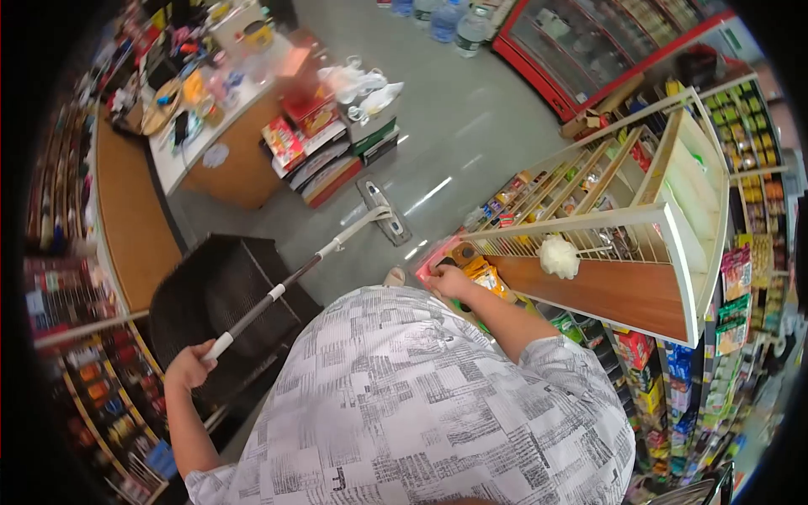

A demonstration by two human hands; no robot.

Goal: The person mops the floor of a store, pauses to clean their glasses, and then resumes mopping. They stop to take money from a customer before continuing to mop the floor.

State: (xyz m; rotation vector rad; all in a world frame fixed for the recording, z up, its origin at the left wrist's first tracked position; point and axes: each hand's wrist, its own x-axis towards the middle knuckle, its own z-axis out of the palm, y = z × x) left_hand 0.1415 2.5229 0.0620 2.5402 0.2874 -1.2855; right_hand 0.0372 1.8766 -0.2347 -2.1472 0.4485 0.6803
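My left hand (192,364) is closed around the grip end of a flat mop's long pole (276,293). Down on the grey floor lies its rectangular mop head (383,210), beside stacked cartons. At the low end of the shelving rack, my right hand (452,282) reaches down with fingers curled at a pink-red box (438,255). A dark item shows at those fingertips, too small to name. Right beside this hand are yellow packets (490,276) and a brown round item (464,252).
A wire rack (614,278) with goods and a white bath puff (559,257) stands at right. Left of the mop is a large black bin-like container (215,316). Cartons (324,160) stand by the cluttered counter (181,160). A red-framed fridge (555,84) and water bottles (473,32) are farther off.
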